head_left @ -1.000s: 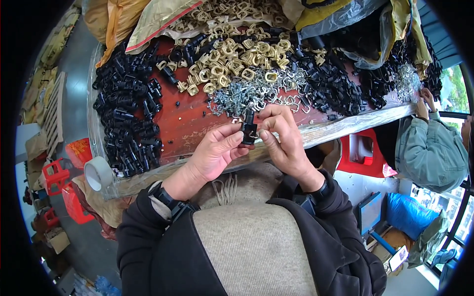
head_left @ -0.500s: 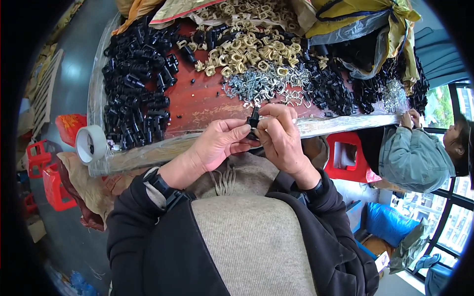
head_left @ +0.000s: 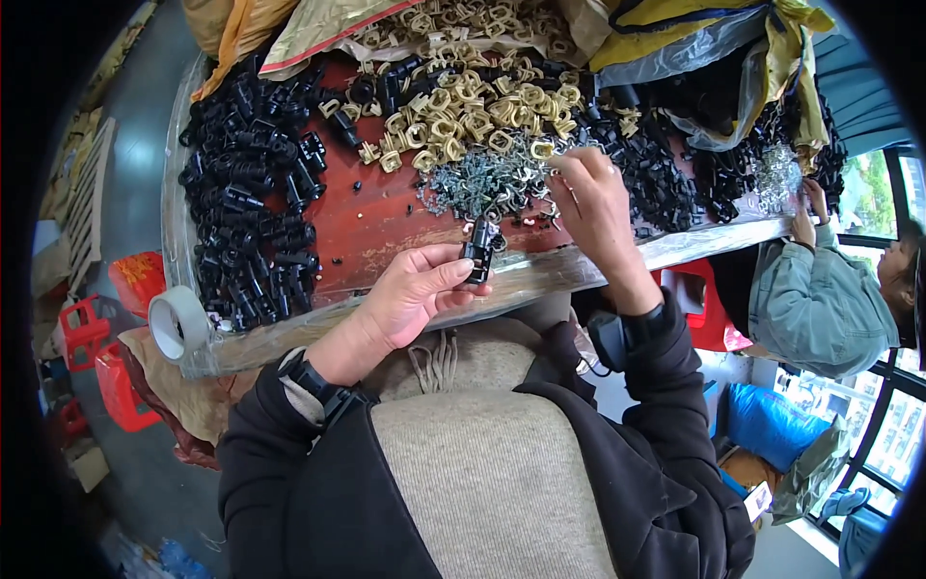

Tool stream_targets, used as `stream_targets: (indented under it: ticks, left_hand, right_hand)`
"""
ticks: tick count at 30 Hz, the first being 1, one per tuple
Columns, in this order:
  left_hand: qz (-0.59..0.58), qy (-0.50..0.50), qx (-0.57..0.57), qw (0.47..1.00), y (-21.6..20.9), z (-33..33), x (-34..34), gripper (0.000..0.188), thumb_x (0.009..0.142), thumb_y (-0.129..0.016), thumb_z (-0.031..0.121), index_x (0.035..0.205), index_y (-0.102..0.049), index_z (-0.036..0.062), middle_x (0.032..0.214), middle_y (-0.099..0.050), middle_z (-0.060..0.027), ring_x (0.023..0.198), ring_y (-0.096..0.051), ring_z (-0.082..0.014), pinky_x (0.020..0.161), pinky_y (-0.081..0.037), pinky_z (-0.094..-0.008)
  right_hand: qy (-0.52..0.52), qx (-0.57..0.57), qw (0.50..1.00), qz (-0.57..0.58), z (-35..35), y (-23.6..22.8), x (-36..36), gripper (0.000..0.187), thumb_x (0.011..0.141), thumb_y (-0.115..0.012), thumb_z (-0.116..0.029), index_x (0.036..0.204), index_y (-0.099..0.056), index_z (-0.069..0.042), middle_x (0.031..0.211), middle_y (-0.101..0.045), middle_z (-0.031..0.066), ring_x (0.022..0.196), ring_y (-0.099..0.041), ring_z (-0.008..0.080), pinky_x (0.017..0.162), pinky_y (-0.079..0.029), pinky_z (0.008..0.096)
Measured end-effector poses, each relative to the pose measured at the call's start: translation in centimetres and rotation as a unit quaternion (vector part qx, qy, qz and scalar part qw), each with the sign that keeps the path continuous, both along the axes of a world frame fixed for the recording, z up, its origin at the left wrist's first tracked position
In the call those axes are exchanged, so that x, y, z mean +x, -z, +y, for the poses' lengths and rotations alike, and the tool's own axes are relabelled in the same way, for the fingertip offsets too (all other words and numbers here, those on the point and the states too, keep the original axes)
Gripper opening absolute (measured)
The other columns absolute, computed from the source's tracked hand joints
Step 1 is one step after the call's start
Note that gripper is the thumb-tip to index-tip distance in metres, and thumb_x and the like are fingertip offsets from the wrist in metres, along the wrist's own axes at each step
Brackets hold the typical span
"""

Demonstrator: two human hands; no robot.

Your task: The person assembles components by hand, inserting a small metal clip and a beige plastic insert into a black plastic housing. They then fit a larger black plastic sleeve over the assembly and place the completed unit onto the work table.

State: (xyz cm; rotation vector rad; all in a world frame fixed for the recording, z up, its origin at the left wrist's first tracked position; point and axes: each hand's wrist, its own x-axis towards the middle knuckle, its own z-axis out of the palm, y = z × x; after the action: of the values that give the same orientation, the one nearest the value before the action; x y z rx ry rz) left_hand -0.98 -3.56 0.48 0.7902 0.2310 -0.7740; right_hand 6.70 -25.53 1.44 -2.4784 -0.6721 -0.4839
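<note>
My left hand [head_left: 417, 288] pinches a black plastic fitting [head_left: 477, 253] near the front edge of the table. The fitting stands roughly upright between thumb and fingers, its narrower end pointing away from me. My right hand [head_left: 596, 207] is apart from it, over the right side of a pile of small metal clips [head_left: 492, 179]. Its fingers are bent and spaced, with the tips beside a beige plastic ring [head_left: 543, 150] at the pile's edge. Whether they touch the ring is hard to see.
Black fittings [head_left: 246, 203] are heaped on the left of the red tabletop [head_left: 362, 227], beige rings [head_left: 463, 101] at the back, small black parts [head_left: 656, 179] at right. A tape roll [head_left: 178, 321] sits at the left corner. Another person [head_left: 820, 299] works at the far right.
My right hand has left the black fitting and moved right and away from me to the metal clips. My left hand still holds the fitting, now more visible. The whole view has shifted slightly.
</note>
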Motion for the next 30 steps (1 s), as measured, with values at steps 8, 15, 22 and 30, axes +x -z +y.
stream_targets:
  ticks: [8,15,22,30]
  left_hand:
    - [0.014,-0.019,0.026,0.999,0.0,-0.6,1.4,0.026,0.079,-0.053,0.012,0.101,-0.050,-0.0011,0.092,-0.057,-0.0110,0.079,-0.058,-0.0162,0.066,-0.047,-0.0211]
    - [0.000,-0.027,0.013,1.000,0.6,-0.6,1.4,0.026,0.079,-0.055,0.013,0.101,-0.052,0.0017,0.093,-0.058,-0.0066,0.082,-0.056,-0.0130,0.068,-0.045,-0.0224]
    - [-0.095,-0.093,-0.072,0.989,0.5,-0.6,-0.1,0.028,0.079,-0.053,0.014,0.103,-0.049,-0.0010,0.097,-0.056,-0.0119,0.092,-0.053,-0.0186,0.080,-0.043,-0.0284]
    - [-0.144,-0.128,-0.137,0.972,0.1,0.3,-1.9,0.027,0.079,-0.054,0.014,0.103,-0.050,0.0009,0.098,-0.056,-0.0098,0.092,-0.053,-0.0167,0.083,-0.042,-0.0286]
  right_hand:
    - [-0.064,-0.071,0.995,-0.019,-1.5,2.6,3.4,0.010,0.074,-0.053,-0.007,0.084,-0.053,-0.006,0.070,-0.050,0.0070,0.061,-0.049,0.0229,0.050,-0.038,0.0278]
    - [-0.060,0.304,0.895,0.321,-1.2,2.5,0.1,0.012,0.084,-0.046,-0.015,0.082,-0.050,-0.003,0.057,-0.047,0.0010,0.045,-0.041,0.0081,0.040,-0.031,0.0188]
    - [-0.062,0.616,0.586,0.522,3.3,0.9,-6.4,0.015,0.085,-0.046,-0.019,0.078,-0.048,-0.006,0.058,-0.048,-0.0001,0.043,-0.037,0.0044,0.039,-0.026,0.0153]
    - [-0.074,0.579,0.608,0.538,5.9,0.9,-9.3,0.014,0.084,-0.047,-0.018,0.081,-0.047,-0.005,0.059,-0.047,-0.0010,0.048,-0.038,0.0046,0.041,-0.028,0.0161]
